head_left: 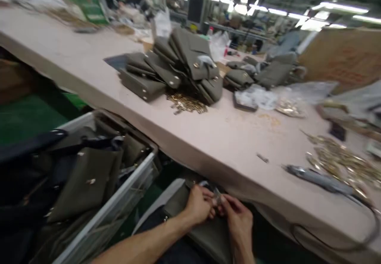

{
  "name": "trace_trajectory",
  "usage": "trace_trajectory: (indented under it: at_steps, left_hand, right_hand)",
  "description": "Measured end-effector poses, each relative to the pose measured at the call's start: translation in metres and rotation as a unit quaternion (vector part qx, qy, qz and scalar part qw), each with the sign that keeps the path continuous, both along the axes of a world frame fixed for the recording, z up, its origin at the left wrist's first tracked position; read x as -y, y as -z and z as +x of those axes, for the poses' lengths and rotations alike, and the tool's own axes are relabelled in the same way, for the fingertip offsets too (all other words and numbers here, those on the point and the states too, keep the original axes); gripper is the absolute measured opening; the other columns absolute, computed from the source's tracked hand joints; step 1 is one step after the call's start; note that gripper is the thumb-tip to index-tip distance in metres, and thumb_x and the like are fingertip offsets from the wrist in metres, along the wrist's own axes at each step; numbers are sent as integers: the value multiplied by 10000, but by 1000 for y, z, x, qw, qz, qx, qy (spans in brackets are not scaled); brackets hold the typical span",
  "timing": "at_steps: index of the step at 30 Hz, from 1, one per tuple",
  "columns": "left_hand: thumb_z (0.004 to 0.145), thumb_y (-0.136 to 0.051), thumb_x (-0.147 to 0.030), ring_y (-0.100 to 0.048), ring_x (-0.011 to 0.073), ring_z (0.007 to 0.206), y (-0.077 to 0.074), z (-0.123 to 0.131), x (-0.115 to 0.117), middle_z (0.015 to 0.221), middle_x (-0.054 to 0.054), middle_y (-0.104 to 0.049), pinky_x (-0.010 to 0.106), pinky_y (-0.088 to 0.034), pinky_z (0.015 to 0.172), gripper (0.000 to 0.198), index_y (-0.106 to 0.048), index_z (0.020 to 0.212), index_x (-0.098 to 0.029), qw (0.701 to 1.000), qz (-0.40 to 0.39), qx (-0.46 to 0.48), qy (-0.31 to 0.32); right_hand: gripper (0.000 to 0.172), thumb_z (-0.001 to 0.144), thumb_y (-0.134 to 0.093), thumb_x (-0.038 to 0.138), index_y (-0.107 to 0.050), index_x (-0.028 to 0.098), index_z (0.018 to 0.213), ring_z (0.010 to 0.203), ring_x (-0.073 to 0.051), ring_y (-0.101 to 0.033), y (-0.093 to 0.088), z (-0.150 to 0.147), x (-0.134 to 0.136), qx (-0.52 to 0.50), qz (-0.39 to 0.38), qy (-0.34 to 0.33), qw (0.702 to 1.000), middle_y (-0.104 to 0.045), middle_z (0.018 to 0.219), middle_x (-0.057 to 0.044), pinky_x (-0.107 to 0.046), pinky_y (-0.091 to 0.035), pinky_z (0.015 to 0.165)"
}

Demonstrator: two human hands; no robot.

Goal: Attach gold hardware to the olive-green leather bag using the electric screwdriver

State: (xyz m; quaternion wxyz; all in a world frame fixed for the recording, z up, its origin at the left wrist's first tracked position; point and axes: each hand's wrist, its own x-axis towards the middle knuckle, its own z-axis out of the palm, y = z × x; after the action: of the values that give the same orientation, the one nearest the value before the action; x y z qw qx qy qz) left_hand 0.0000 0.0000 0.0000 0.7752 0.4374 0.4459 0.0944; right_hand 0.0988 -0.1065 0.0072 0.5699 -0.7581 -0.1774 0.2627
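Head view: left hand [200, 205] and right hand [239, 218] pinch a small shiny piece [217, 196] over an olive bag [210, 238]; crate [111, 201] holds similar bags [85, 194]

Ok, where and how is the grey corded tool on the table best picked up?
Probably around the thick middle of the grey corded tool, right hand coming from above on the person's side. It lies flat, slim tip to the left; the cord trails from its right end, and gold-coloured pieces crowd its far side.
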Motion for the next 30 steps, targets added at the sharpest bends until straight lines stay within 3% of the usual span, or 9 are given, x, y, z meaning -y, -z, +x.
trace_trajectory:
  at_steps: [3,10,16,22,30]
  left_hand:
    - [741,-814,-346,-567,130,402,7,13,14,586,65,-649,242,-484,409,327,-701,842,-57,998,31,19,51]
    - [791,-606,-255,-640,175,488,4,2,-1,606,109,-679,271,-545,479,276,-777,893,-64,994,69,31,80]
    - [753,-537,-190,-651,167,538,1,3,4,684,114,-698,267,-564,508,304,-783,891,-78,991,65,59,97]
    - [740,-514,-175,-646,153,537,-5,1,2,732,122,-715,254,-563,510,321,-782,893,-87,992,58,63,97]
    - [770,-545,-202,-662,166,558,2,-1,2,711,106,-704,280,-578,553,307,-779,942,-103,989,60,74,113]
  right_hand:
    - [456,765,-774,533,-752,119,954,574,-174,-608,2,9,22,-45,-21,-6,999,-684,670,-51,-259,-487,523]
    - [378,785,-774,457,-753,133,978,613,-177,-634,8,10,13,-37,50,23,998,-714,733,-74,-252,-511,539]
    - [363,793,-762,441,-750,139,994,631,-183,-661,0,3,7,-37,35,1,999,-716,738,-69,-258,-545,582]
    - [342,775,-762,443,-765,149,949,609,-188,-665,-5,-3,1,-27,21,6,999,-721,757,-75,-265,-551,562]
    - [328,797,-749,437,-762,152,960,623,-191,-676,-3,-5,2,-34,35,8,999,-712,772,-72,-270,-560,585]
